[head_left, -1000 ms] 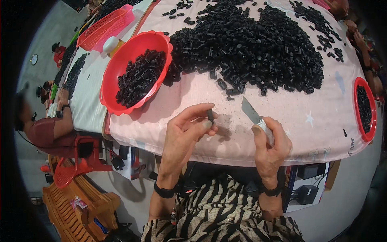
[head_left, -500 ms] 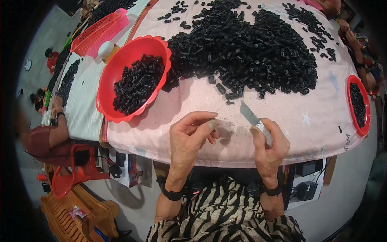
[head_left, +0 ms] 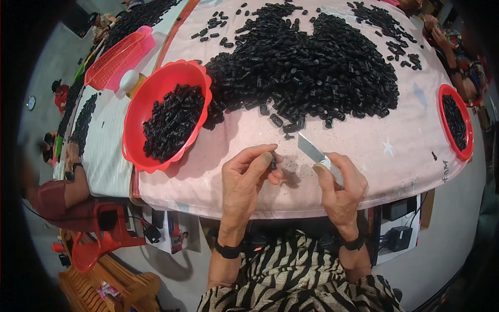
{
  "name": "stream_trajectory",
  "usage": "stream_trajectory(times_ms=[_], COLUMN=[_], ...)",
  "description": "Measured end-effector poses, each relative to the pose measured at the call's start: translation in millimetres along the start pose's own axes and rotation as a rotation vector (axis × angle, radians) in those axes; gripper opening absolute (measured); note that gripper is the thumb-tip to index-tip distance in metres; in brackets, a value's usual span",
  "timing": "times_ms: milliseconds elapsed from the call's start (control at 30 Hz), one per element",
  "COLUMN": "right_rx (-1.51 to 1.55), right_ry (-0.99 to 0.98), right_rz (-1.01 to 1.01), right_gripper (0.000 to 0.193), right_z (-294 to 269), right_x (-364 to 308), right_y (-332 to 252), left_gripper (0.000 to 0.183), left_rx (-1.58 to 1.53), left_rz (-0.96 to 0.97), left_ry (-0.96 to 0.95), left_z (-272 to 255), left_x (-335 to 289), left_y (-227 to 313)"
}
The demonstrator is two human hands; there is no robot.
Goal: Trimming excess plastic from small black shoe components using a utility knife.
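Between thumb and fingertips, my left hand [head_left: 243,174] pinches a small black cylindrical piece [head_left: 274,160]. A short way to its right, my right hand [head_left: 341,187] grips a knife [head_left: 311,148] whose flat blade points up and to the left, and whose handle looks wrapped in something silvery. Blade and piece are apart. Beyond both hands a large heap of small black cylindrical pieces [head_left: 306,67] covers the pink cloth. At the left, a red scalloped bowl [head_left: 136,125] leans tilted and holds many more such pieces.
A red oval dish [head_left: 469,148] of slender black parts sits at the right edge. Pink baskets [head_left: 117,58] and a white-capped jar [head_left: 130,82] stand behind the bowl. A co-worker's arm [head_left: 78,174] is at the left; other people sit farther off. Black crumbs speckle the pink cloth [head_left: 208,187].
The black piece now shows clearly between my left fingertips. My right hand and the knife have shifted slightly left, nearer my left hand. The whole view has turned a little.
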State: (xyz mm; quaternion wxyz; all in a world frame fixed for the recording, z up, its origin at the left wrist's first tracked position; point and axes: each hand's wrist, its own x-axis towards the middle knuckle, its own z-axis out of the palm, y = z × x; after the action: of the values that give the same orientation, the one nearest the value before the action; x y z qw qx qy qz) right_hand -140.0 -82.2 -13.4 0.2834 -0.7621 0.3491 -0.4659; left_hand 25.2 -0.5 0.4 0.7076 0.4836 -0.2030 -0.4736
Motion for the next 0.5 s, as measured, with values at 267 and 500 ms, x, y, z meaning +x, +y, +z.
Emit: stream_trajectory(times_ms=[267,500], right_rx=[-0.019,-0.039], right_ry=[-0.013,-0.016], right_rz=[-0.027,-0.040], right_gripper=[0.022,0.021], right_z=[-0.1,0.6], right_x=[1.7,3.0], right_y=[0.5,-2.5], left_gripper=[0.032,0.025], left_rx=[-0.071,-0.089], left_rz=[0.027,0.043], left_ry=[-0.077,-0.107], left_z=[-3.6,-7.6], left_x=[2.2,2.3], left_y=[-0.9,-2.3])
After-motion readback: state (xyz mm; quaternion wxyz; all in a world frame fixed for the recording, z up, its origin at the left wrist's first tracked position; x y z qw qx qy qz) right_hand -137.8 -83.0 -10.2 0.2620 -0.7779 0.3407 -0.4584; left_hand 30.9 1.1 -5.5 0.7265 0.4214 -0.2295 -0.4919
